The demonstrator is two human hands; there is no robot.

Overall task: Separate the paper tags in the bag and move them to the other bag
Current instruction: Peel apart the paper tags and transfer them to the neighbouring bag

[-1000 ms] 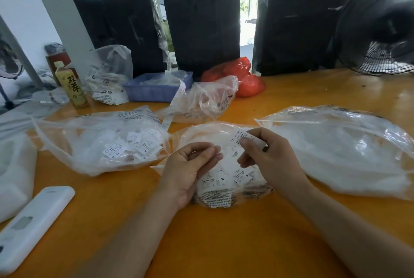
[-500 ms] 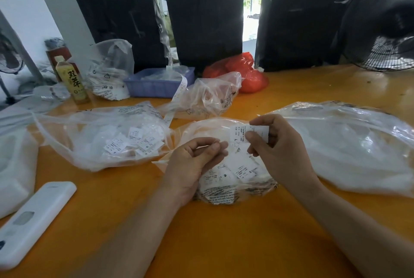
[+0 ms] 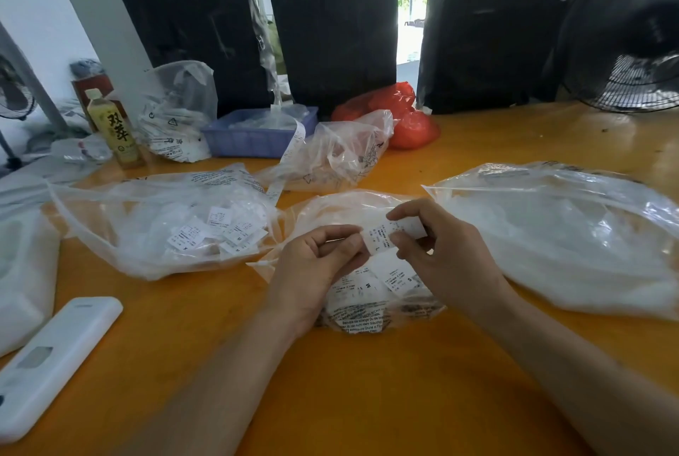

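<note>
remote control (image 3: 47, 360), white and flat, lies far out to the left of the left hand, at the table's near edge. bottle (image 3: 114, 128) of tea stands well beyond it, at the back. closer in, just left of the left hand, the receiving bag (image 3: 161, 220) of clear plastic sprawls with its mouth facing the hands, loose separated tags (image 3: 216, 235) already inside; lying open on that side, it likely lets a freed tag be dropped in with a short sweep.

left hand (image 3: 316, 271) hovers over the source bag (image 3: 367, 294), thumb and fingers curled and pinching the left end of a paper tag (image 3: 389, 237). right hand (image 3: 441, 253) pinches the same strip at its other end, fingers wrapped around it, so the tag is held between the two hands, above the bag. gripping both ends this way probably serves to tear or peel one tag from the next. beneath both hands the source bag rests on the orange table (image 3: 367, 400), more printed tags visible through its film.

right of the right hand a large clear bag (image 3: 569, 235) of white material lies just beside the wrist. beyond the hands sit a blue tray (image 3: 253, 135), a crumpled bag (image 3: 341, 154), a red bag (image 3: 400, 113), and a fan (image 3: 632, 51) at far right.
</note>
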